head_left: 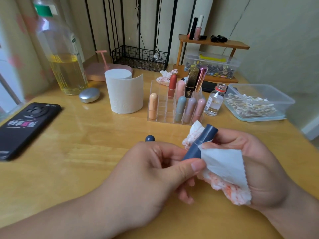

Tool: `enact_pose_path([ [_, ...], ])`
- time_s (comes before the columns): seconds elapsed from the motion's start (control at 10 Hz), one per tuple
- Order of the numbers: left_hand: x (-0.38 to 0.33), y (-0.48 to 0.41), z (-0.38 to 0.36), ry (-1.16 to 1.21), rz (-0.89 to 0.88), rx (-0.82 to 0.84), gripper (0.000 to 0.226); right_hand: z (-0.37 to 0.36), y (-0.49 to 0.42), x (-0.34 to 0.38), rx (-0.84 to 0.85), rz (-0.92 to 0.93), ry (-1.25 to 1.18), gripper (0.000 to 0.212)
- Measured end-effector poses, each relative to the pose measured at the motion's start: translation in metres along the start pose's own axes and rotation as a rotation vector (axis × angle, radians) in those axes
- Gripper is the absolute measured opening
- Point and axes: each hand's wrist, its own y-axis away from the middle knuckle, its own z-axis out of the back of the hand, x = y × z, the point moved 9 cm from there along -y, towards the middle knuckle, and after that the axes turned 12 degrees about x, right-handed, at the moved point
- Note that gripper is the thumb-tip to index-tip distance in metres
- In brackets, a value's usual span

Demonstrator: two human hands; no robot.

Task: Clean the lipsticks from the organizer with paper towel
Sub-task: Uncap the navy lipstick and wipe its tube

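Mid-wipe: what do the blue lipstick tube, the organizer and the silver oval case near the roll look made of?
The blue lipstick tube, partly wrapped in the paper towel: matte plastic by the look, even colour, no glare. The organizer: clear rigid plastic, probably acrylic; lipsticks show through its walls. The silver oval case: satin metal or metallic-coated plastic; the soft sheen leaves it open.
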Motion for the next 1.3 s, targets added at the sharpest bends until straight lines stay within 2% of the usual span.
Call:
enact_pose_path([
  [0.1,-0.008,0.006,0.008,-0.053,-0.024,-0.130,0.025,-0.003,0.001,0.004,-0.041,0.040,0.013,0.032],
  [0.2,-0.001,0.002,0.013,0.028,-0.003,-0.093,0.027,-0.008,0.002,0.007,-0.010,0.033,-0.005,0.034],
  [0.3,0.002,-0.005,-0.011,0.270,0.050,0.269,0.018,-0.012,0.003,0.011,0.064,0.033,0.021,0.035],
  [0.4,0.004,-0.003,-0.027,0.406,0.088,0.436,0.026,-0.019,0.001,0.011,0.149,0.056,-0.091,0.023],
  [0.5,0.007,-0.004,-0.017,0.212,0.059,0.273,0.021,-0.008,0.001,0.006,0.071,0.036,-0.005,0.035],
  [0.6,-0.002,0.002,-0.005,-0.038,0.007,0.086,0.023,-0.007,0.003,0.010,0.018,0.055,0.036,0.036],
  [0.7,-0.013,0.009,0.000,-0.118,-0.035,-0.028,0.024,-0.008,0.007,0.018,-0.004,0.074,0.107,0.027],
  [0.8,-0.015,0.008,-0.001,-0.091,-0.042,0.008,0.024,-0.003,0.010,0.021,-0.035,0.072,0.179,0.021],
  [0.9,-0.017,0.007,-0.001,-0.097,-0.039,0.053,0.025,-0.006,0.009,0.024,0.005,0.089,0.201,0.026],
  [1.0,-0.015,0.008,0.000,-0.137,-0.018,0.060,0.026,-0.004,0.009,0.028,-0.038,0.105,0.293,0.015],
  [1.1,-0.014,0.010,0.004,-0.249,-0.034,0.021,0.031,-0.009,0.009,0.030,-0.037,0.128,0.338,0.018],
  [1.2,-0.031,0.015,0.006,-0.622,-0.143,-0.052,0.029,-0.009,0.010,0.031,-0.068,0.129,0.381,0.027],
  [1.3,-0.046,0.019,0.002,-0.886,-0.248,-0.063,0.027,-0.014,0.010,0.033,-0.045,0.153,0.393,0.017],
])
